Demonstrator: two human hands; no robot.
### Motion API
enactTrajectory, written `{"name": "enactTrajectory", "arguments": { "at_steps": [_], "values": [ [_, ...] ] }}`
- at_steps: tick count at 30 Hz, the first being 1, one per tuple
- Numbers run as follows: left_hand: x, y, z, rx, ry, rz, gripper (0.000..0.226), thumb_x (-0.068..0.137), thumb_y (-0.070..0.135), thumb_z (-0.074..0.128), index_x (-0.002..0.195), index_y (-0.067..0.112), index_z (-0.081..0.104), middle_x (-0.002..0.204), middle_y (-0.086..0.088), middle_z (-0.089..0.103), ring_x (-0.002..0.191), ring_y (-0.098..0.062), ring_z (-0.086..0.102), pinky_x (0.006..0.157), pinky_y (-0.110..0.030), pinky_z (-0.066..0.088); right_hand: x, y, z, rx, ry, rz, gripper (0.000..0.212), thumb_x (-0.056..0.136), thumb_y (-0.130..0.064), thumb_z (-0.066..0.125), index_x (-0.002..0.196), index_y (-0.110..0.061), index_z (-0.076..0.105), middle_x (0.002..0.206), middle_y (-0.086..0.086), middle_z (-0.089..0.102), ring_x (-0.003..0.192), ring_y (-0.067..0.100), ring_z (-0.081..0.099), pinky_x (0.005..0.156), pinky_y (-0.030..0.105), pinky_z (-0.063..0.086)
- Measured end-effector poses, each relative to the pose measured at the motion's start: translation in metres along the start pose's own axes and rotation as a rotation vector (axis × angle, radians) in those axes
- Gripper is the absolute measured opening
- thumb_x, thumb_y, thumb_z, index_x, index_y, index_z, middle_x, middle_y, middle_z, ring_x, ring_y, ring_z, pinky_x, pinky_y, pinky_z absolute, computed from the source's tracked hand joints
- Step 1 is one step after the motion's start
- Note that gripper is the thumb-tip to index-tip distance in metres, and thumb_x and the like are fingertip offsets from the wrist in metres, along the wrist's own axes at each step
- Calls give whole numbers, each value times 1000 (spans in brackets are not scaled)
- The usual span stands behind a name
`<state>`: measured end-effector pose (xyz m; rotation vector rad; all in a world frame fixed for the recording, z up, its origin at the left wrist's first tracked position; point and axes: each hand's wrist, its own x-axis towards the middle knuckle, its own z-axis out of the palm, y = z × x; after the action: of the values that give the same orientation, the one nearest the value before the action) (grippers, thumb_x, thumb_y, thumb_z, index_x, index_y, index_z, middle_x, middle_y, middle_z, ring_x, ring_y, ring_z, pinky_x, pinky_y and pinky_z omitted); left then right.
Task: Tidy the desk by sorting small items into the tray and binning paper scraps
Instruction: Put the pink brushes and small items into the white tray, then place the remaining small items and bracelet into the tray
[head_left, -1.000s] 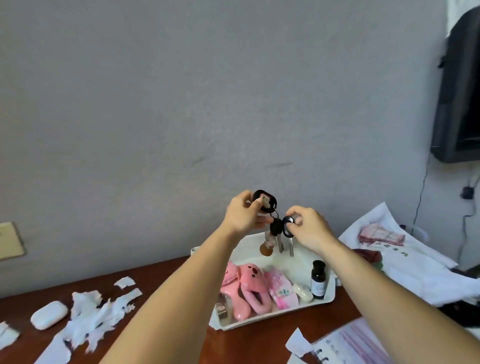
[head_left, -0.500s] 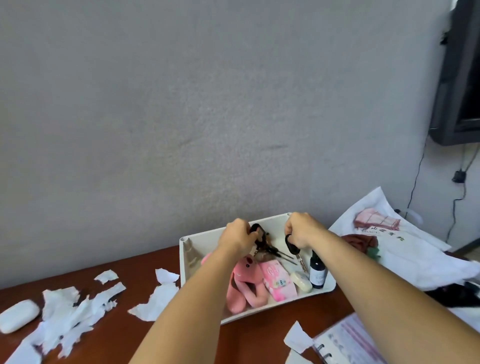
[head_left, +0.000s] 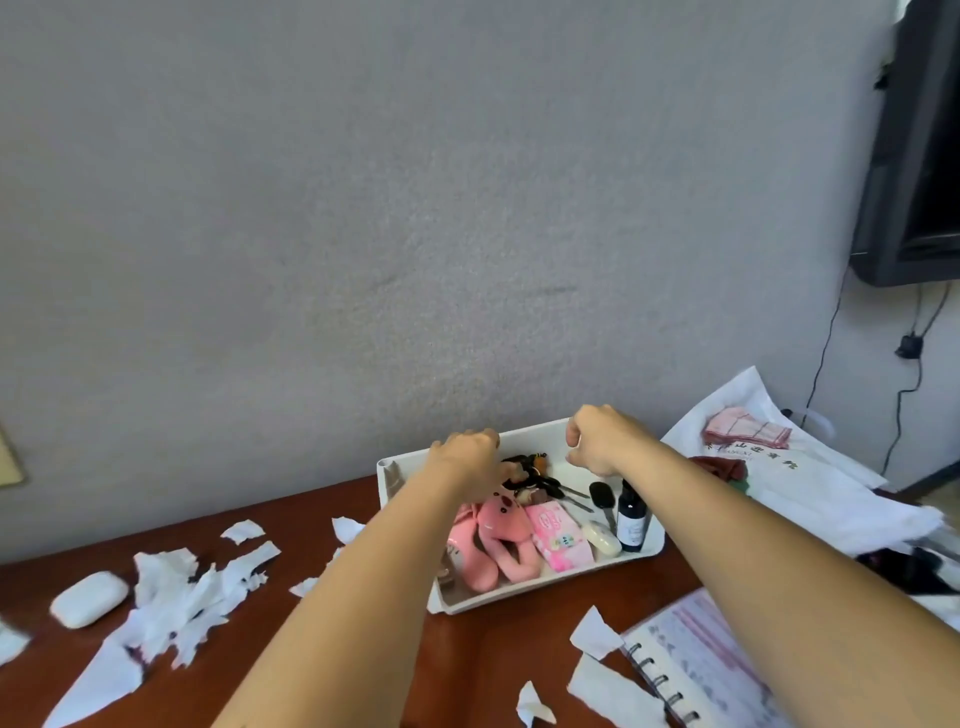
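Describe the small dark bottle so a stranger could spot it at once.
Find the white tray on the reddish-brown desk, by the grey wall. The dark bottle stands in its near right corner, beside a white oval lump. It alone there stands upright and bears a pale label.

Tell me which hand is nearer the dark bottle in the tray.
Right. The right hand hangs just behind the dark bottle; the left hand is farther left, at the keys.
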<state>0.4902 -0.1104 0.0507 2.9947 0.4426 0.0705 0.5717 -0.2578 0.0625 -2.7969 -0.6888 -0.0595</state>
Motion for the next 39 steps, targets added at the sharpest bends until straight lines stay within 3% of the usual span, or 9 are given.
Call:
{"name": "enactTrajectory", "arguments": {
  "at_steps": [8, 12, 15, 21, 24, 28, 31, 34, 39],
  "values": [
    [-92, -39, -33, 162, -23, 19, 60, 98, 48, 31, 150, 20, 19, 159, -2, 17, 146, -23, 17, 116, -44, 16, -57, -56, -23, 70, -50, -102, 7, 80, -26, 66, 85, -22, 68, 100, 6, 68, 98, 28, 65, 79, 28, 46],
    [-152, -80, -51, 156, -7, -65, 57, 98, 47, 31, 149, 21, 23, 158, -1, 19, 146, -22, 19, 117, -42, 16, -93, -95, -33, 65, -85, -177, 5, 82, -23, 63, 80, -27, 65, 101, 5, 69, 98, 28, 66, 83, 29, 50],
    [-200, -114, -67, 164, -38, -153, 60, 99, 49, 29, 150, 19, 20, 158, -2, 20, 145, -22, 21, 117, -42, 17, -116, -129, -29, 57, -107, -240, 5, 81, -19, 62, 77, -19, 65, 97, 8, 72, 94, 29, 68, 87, 36, 55],
    [-290, -183, -95, 208, -58, -343, 63, 97, 52, 30, 151, 23, 16, 157, -2, 24, 144, -24, 25, 117, -40, 20, -166, -202, -16, 44, -211, -389, 15, 86, -20, 58, 87, -12, 70, 78, 8, 70, 65, 24, 65, 63, 28, 50],
    [-327, -211, -99, 210, -50, -437, 65, 97, 54, 30, 151, 22, 13, 156, -4, 27, 142, -26, 28, 115, -43, 21, -182, -237, -7, 28, -225, -460, 13, 86, -20, 55, 86, -16, 67, 81, 8, 73, 75, 24, 72, 74, 35, 57],
    [-375, -247, -88, 155, -54, -519, 63, 97, 51, 33, 150, 21, 17, 154, -5, 31, 139, -27, 34, 114, -43, 26, -201, -276, 13, 5, -234, -535, 15, 85, -11, 50, 85, -20, 62, 63, 3, 60, 62, 22, 64, 71, 30, 53],
    [-402, -271, -66, 122, -58, -599, 65, 96, 51, 34, 151, 21, 16, 156, -4, 25, 141, -26, 31, 114, -41, 24, -208, -298, 29, -6, -270, -535, 22, 86, -9, 47, 97, -19, 63, 63, 3, 57, 53, 19, 57, 66, 28, 51],
    [-421, -296, -41, 11, -103, -642, 68, 96, 52, 34, 152, 19, 13, 159, -4, 17, 146, -24, 20, 118, -40, 20, -209, -317, 48, -29, -315, -535, 17, 89, -11, 45, 93, -17, 61, 71, 7, 60, 50, 18, 53, 70, 28, 51],
    [-415, -317, -7, -67, 34, -703, 66, 98, 44, 38, 151, 13, 15, 159, -8, 13, 145, -26, 21, 117, -36, 23, -198, -343, 87, -61, -342, -540, 27, 90, -4, 50, 113, -9, 63, 102, 15, 68, 80, 28, 65, 68, 27, 50]
  ]
}}
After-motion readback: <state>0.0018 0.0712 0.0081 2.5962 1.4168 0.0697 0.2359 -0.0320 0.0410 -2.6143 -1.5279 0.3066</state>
